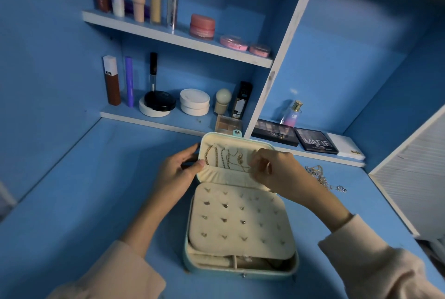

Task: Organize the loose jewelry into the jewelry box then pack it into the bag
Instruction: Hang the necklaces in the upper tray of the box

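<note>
Sleeves in pale cloth are showing at the bottom edge, nearest the camera, and both forearms are being reached forward over the blue tabletop. Just past them the jewelry box is lying open near the middle of the tabletop, its lid being propped up at the far side and its cream earring panel being left flat over the lower compartments, with small studs seated in it.

At the lid's left edge the left hand is being kept in a closed grip, thumb across the pocket rim, apparently so that the lid is not tipped back while chains are being arranged. At the lid's right side the right hand is being held pinched on a fine gold chain, which is seemingly being hung beside the other necklaces already draped in the lid.

Toward the right edge of the tabletop a silvery chain is lying loose, not yet boxed. No bag is being shown.

Behind, two white shelves of cosmetics are being carried by blue walls, and eyeshadow palettes are lying on a low ledge.
</note>
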A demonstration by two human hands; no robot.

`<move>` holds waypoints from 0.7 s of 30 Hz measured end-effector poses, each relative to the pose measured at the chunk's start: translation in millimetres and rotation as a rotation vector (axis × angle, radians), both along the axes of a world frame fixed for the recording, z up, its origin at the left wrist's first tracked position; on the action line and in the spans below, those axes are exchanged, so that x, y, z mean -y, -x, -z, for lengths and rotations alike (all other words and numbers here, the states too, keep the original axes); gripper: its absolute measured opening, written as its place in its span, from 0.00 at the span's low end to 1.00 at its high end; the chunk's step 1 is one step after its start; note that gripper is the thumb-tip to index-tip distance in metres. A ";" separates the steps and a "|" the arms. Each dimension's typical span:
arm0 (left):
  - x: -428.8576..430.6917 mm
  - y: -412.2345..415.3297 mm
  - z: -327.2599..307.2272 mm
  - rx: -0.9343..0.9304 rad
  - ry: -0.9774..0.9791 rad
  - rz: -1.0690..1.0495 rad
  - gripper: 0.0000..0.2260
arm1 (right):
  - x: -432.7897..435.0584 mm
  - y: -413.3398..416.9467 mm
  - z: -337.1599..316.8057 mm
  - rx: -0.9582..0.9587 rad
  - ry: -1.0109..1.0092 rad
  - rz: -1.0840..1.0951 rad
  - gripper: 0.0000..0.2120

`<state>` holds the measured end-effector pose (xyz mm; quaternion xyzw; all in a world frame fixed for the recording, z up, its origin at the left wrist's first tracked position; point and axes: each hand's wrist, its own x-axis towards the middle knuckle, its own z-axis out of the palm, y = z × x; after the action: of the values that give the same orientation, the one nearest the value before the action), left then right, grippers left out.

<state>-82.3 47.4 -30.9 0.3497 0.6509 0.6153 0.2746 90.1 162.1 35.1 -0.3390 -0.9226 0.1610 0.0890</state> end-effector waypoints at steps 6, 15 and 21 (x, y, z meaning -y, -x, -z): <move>0.1 0.7 0.0 0.000 0.006 0.002 0.20 | 3.8 -0.5 2.7 0.087 0.034 0.007 0.02; 1.6 -0.8 -2.4 0.000 0.005 0.007 0.19 | 5.1 -6.2 12.4 0.025 -0.116 -0.106 0.22; 1.8 -0.1 -2.2 0.000 0.011 0.012 0.19 | 4.6 -8.0 13.2 -0.033 -0.098 -0.111 0.18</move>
<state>-82.1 45.6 -28.7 0.3517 0.6523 0.6101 0.2803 98.1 157.5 21.9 -0.2800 -0.9451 0.1258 0.1117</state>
